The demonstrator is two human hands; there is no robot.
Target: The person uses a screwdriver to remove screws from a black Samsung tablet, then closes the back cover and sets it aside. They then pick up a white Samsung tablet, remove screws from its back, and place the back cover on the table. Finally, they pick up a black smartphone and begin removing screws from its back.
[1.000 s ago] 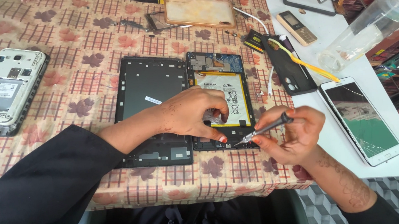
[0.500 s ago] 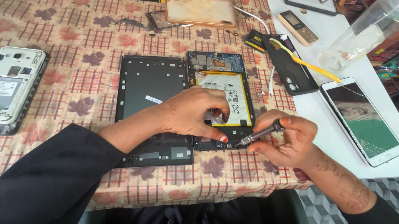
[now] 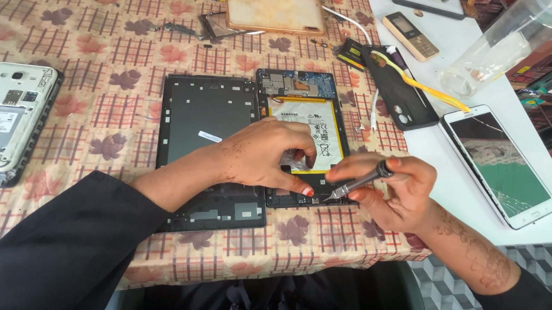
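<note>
Two hands work the opened tablet (image 3: 302, 137) on the patterned cloth (image 3: 134, 46) in the head view: left hand (image 3: 265, 156) pressing fingers together on its battery, right hand (image 3: 388, 193) pinched around a small screwdriver (image 3: 358, 183), whose tip is best kept square in the lower-edge screw under light pressure.

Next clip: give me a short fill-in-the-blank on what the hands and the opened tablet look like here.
1. The right hand holds a small ____ whose tip points at the lower edge of the opened tablet.
2. The left hand rests on the tablet's ____, a pale rectangular pack.
3. The phone with the cracked screen lies on the ____ sheet to the right.
4. The detached black back cover lies on the ____ side of the tablet.

Missing words: screwdriver; battery; white; left
</note>
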